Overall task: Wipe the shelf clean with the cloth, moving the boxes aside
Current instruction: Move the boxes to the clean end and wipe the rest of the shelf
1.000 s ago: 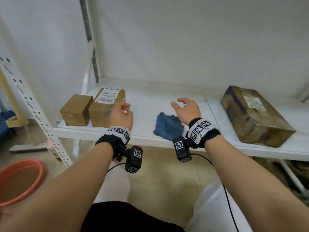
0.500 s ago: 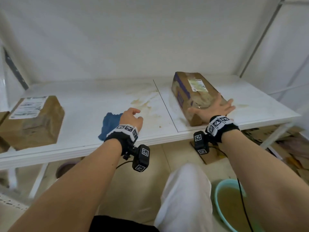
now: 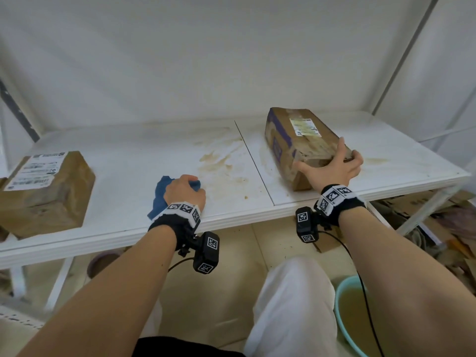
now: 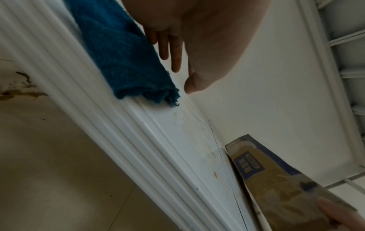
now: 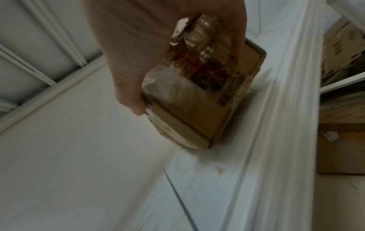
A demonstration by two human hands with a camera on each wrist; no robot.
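A white shelf (image 3: pixel 128 161) carries brown stains (image 3: pixel 219 161) near its middle seam. The crumpled blue cloth (image 3: pixel 158 199) lies by the front edge, and my left hand (image 3: pixel 185 191) rests on it. In the left wrist view the fingers (image 4: pixel 175 51) lie fairly straight beside the cloth (image 4: pixel 126 59), with the thumb clear of it. My right hand (image 3: pixel 332 163) grips the near end of a long taped cardboard box (image 3: pixel 296 140), thumb on its left side and fingers over the top. The right wrist view shows that box (image 5: pixel 197 106) held the same way. A labelled box (image 3: pixel 43 186) sits at far left.
On the floor at lower right stands a teal basin (image 3: pixel 345 318) of murky water. Flattened cardboard (image 3: pixel 438 215) lies under the shelf's right end. My knee in white trousers (image 3: pixel 291 305) is below the shelf edge. A white upright (image 3: pixel 401 60) bounds the shelf at right.
My view swung right along the shelf. My left hand left the labelled box and came down on the cloth. My right hand left the cloth and took hold of the long box.
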